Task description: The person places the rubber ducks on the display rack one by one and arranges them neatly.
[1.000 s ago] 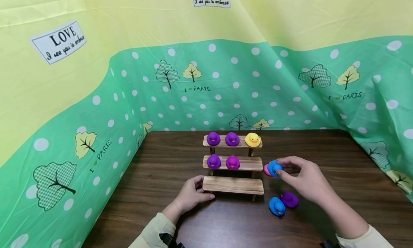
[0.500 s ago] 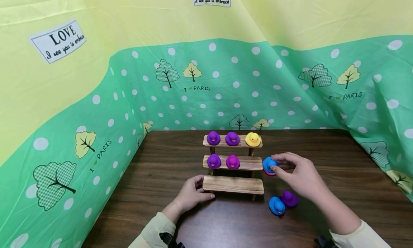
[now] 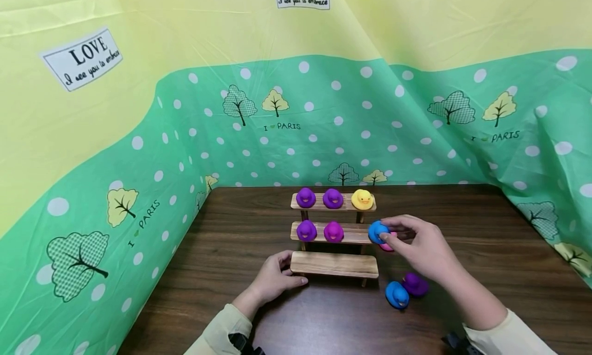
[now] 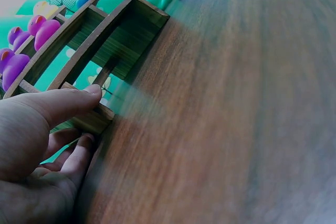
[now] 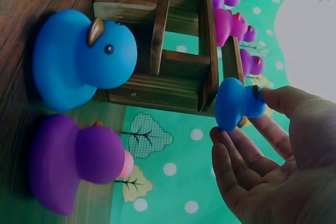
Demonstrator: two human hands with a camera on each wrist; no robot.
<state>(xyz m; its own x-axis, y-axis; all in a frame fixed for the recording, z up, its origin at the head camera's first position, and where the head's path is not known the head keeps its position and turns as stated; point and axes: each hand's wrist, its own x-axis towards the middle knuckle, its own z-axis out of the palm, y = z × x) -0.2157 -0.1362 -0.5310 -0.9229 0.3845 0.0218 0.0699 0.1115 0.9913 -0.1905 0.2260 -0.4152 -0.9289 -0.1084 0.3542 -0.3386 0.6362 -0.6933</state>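
Note:
A small three-step wooden display stand (image 3: 334,265) stands on the table. My left hand (image 3: 273,279) grips the left end of its lowest step, with the thumb (image 4: 79,98) at the front. My right hand (image 3: 427,249) pinches a blue rubber duck (image 3: 377,232) at the right end of the middle step; whether the duck touches the wood I cannot tell. On that step sit a purple duck (image 3: 306,231) and a magenta duck (image 3: 333,232). The top step bears two purple ducks (image 3: 333,198) and a yellow duck (image 3: 362,200).
Right of the stand lies a pink duck (image 3: 387,245), partly hidden by my right hand. Nearer on the table are another blue duck (image 3: 397,295) and a purple duck (image 3: 415,284), side by side. A patterned green and yellow cloth (image 3: 277,154) hangs behind the table.
My right hand has carried the blue duck leftward, from above the pink duck to the right end of the middle step. The left hand stays on the stand.

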